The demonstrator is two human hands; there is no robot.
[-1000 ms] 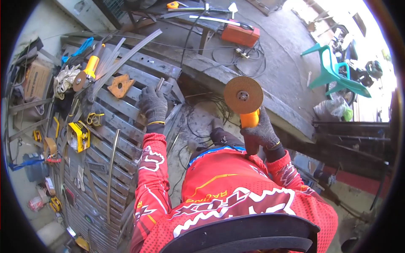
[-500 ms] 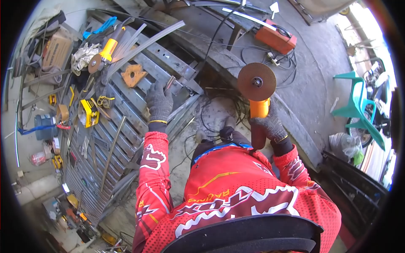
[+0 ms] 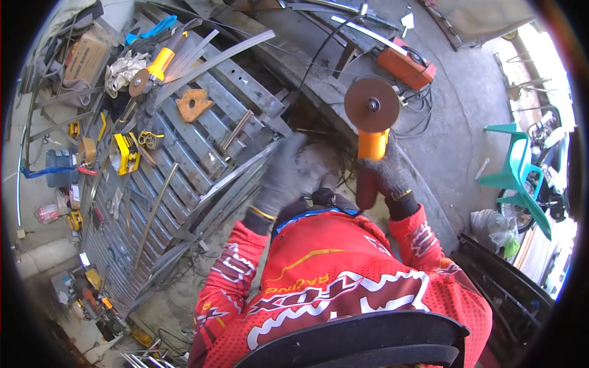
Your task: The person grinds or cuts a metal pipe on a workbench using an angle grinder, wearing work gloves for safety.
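Note:
My gloved right hand point(image 3: 388, 175) is wrapped around the dark handle of an angle grinder point(image 3: 372, 145). The grinder points away from me, and its brown disc point(image 3: 359, 110) faces up. My gloved left hand point(image 3: 282, 175) is between the slatted metal table point(image 3: 248, 83) and the grinder, above the floor. Motion smears its fingers, and I see nothing held in it. A short metal piece point(image 3: 238, 130) lies across the slats to its left. Further left on the table sits an orange welding magnet point(image 3: 201, 109).
A second yellow grinder point(image 3: 161, 63), long metal strips point(image 3: 227, 56) and a yellow box point(image 3: 127, 153) lie on the table. Beyond are a red machine point(image 3: 406, 65) with cables on the floor, a green chair point(image 3: 512, 156) and a plastic bag point(image 3: 489, 226).
My left hand has left the short metal piece on the table and swung right, toward the grinder. The grinder stays in my right hand, shifted slightly.

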